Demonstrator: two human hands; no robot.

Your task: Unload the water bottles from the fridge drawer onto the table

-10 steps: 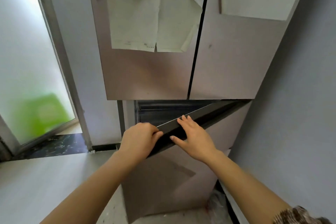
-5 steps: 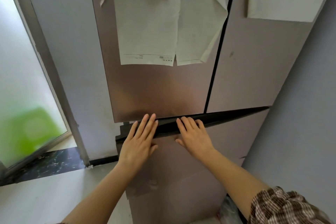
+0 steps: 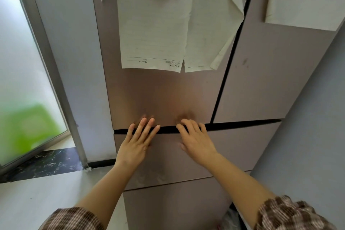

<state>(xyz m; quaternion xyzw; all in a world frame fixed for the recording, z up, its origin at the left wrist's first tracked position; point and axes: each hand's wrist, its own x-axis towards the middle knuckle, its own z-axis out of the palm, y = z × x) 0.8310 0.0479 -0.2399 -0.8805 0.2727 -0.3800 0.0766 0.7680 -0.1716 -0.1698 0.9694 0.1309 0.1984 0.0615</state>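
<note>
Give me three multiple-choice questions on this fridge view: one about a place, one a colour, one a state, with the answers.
1. Where do the left hand and right hand lie? A on a table; B on the drawer front; C on a bottle.
2. What colour is the blurred shape behind the frosted pane? A green; B red; C blue.
3. How does the drawer front stand? A pulled far out; B taken off; C pushed in.
Answers: 1 B, both hands lie flat on it, fingers at its top edge. 2 A, it shows bright green. 3 C, only a thin dark slit shows above it.
</note>
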